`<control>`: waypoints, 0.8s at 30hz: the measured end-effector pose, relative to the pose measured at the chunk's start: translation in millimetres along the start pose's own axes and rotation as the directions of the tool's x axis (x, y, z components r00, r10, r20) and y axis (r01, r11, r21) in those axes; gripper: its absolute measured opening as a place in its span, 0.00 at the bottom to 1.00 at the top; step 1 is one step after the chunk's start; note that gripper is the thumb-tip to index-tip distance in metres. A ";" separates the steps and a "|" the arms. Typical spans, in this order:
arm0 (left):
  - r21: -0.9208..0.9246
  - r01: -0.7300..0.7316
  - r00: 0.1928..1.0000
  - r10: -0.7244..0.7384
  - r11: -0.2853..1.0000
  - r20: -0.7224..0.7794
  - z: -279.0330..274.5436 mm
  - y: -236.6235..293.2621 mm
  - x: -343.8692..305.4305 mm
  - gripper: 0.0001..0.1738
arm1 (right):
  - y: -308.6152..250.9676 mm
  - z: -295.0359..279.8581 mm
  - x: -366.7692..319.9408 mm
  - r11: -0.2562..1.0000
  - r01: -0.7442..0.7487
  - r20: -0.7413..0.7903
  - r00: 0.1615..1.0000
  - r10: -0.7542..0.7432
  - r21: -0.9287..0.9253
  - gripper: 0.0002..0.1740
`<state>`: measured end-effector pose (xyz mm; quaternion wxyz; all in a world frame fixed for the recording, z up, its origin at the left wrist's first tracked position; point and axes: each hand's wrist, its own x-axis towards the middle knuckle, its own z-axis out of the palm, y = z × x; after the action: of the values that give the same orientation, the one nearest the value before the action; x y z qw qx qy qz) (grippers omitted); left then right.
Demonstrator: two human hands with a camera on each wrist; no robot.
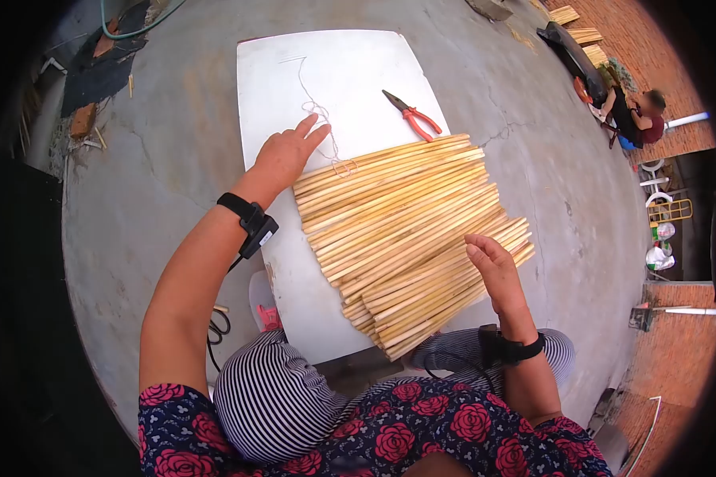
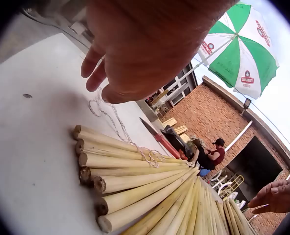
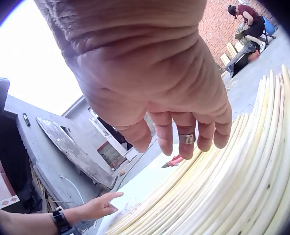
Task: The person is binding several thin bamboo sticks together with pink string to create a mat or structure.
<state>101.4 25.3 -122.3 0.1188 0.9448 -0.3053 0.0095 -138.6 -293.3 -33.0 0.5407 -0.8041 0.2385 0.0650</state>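
A broad layer of pale wooden sticks lies across a white board. Thin string trails in loose loops over the board and onto the topmost sticks. My left hand is above the board beside the string, fingers extended; whether it touches the string, I cannot tell. In the left wrist view the string hangs down near the fingertips. Over the right part of the sticks my right hand hovers with relaxed fingers and holds nothing; a ring shows on one finger in the right wrist view.
Red-handled pliers lie on the board just beyond the sticks. A seated person is at the far right, near more stick bundles. Brick pieces and dark cloth are on the concrete at the left.
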 end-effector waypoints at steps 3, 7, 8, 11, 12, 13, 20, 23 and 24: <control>0.152 -0.134 0.987 0.118 0.979 0.110 -7.7 -13.2 29.3 0.35 | -14.3 8.6 -3.8 0.994 0.034 0.044 0.998 -0.039 0.105 0.17; 0.294 -0.154 0.977 0.101 0.943 0.189 -1.0 -12.9 63.5 0.39 | -31.6 16.8 -3.8 0.970 0.031 0.047 0.998 -0.043 0.241 0.14; 0.309 -0.198 0.978 0.164 0.930 0.132 4.8 -12.3 66.9 0.33 | -32.3 17.4 -2.8 0.950 0.015 0.028 0.999 -0.025 0.311 0.14; 0.367 -0.188 0.949 0.073 0.911 0.306 -1.7 -3.2 83.0 0.15 | -31.5 18.1 -3.7 0.938 0.007 0.023 1.000 -0.016 0.347 0.13; 0.342 -0.152 0.961 0.057 0.927 0.272 2.7 -7.2 88.8 0.12 | -31.6 17.9 -3.2 0.926 -0.002 0.022 1.000 -0.007 0.379 0.13; 0.315 -0.116 0.970 0.039 0.942 0.240 7.9 -13.3 91.2 0.09 | -30.3 18.7 -3.3 0.913 -0.012 0.022 1.000 0.003 0.409 0.12; -0.787 0.417 0.876 -0.433 0.456 0.213 -3.7 -26.4 83.1 0.04 | -28.9 19.0 1.1 0.861 -0.049 0.004 0.998 0.055 0.506 0.10; -0.886 0.347 0.884 -0.422 0.307 0.200 -11.1 -27.7 78.1 0.05 | -30.4 21.2 1.2 0.862 -0.059 0.001 0.998 0.068 0.503 0.10; -0.885 0.326 0.895 -0.411 0.333 0.175 -10.4 -30.7 76.3 0.05 | -29.1 20.7 0.8 0.862 -0.058 0.000 0.998 0.067 0.504 0.10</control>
<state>181.8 8.1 -112.0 0.6134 0.7758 -0.0356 -0.1437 -121.5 -266.2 -17.4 0.7271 -0.6276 0.2780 0.0110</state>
